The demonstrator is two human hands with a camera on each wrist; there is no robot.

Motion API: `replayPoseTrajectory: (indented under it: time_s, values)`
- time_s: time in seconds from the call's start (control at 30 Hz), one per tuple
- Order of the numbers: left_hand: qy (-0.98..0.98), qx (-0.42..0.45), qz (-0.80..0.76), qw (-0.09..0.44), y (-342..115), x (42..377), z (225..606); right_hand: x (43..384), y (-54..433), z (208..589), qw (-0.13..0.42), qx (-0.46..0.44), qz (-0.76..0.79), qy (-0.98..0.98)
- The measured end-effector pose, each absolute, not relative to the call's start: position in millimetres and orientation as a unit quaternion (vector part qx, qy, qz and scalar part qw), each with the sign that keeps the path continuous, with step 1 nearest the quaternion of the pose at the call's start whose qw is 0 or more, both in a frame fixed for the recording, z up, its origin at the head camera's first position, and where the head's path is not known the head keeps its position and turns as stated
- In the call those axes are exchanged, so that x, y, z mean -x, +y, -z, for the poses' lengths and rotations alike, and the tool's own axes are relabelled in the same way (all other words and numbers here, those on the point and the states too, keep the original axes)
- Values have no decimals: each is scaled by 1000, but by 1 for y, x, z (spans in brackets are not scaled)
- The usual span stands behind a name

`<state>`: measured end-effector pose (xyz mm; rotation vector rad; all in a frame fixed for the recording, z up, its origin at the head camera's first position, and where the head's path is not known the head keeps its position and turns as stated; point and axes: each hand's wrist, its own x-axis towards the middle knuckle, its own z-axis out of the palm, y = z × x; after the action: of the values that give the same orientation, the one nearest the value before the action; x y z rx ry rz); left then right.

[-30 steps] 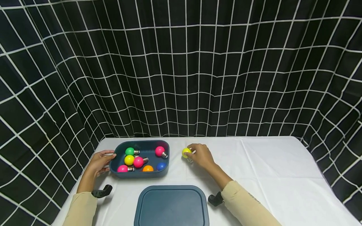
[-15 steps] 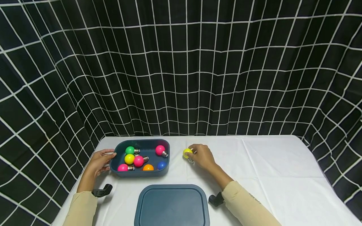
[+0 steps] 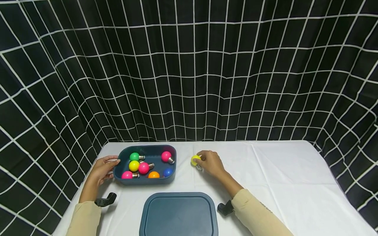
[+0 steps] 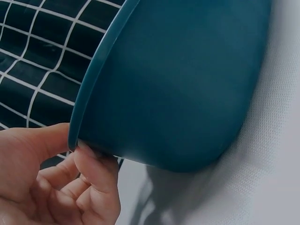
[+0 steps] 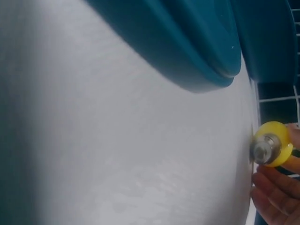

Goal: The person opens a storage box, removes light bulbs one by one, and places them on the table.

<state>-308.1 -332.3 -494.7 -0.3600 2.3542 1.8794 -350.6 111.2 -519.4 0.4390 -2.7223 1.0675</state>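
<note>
At the left, a dark blue plastic box (image 3: pixel 144 181) stands without a lid on the white cloth. It holds several coloured light bulbs with metal screw bases, among them a green bulb (image 3: pixel 134 156), a yellow one, several pink ones, an orange bulb (image 3: pixel 154 175) and a blue bulb (image 3: pixel 168 172). My left hand (image 3: pixel 101 169) pinches the box's rim (image 4: pixel 86 101) at its left end, thumb over the edge and a finger beneath. To the right of the box, my right hand (image 3: pixel 211 163) holds another yellow bulb (image 3: pixel 195 160) between thumb and fingers, close to the cloth.
In front lies a flat blue-grey lid (image 3: pixel 178 213); I cannot tell from above whether a box is under it. A white cloth (image 3: pixel 283 183) covers the table. Behind and at the sides hangs a black curtain (image 3: pixel 200 82) with white grid lines.
</note>
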Motion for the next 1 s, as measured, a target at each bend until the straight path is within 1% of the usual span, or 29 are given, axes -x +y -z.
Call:
replayPoseTrajectory:
  time_s: [0.4,0.67,1.0]
  values:
    - [766,122,-628,61,-331,307,495,352,113,518,93,-154,-364,-914]
    - [765,127,-629,57,-332,304,495,351,112,517,90,-163,-370,-910]
    - [757,122,-640,53,-331,303,497,350,113,515,85,-151,-370,-913]
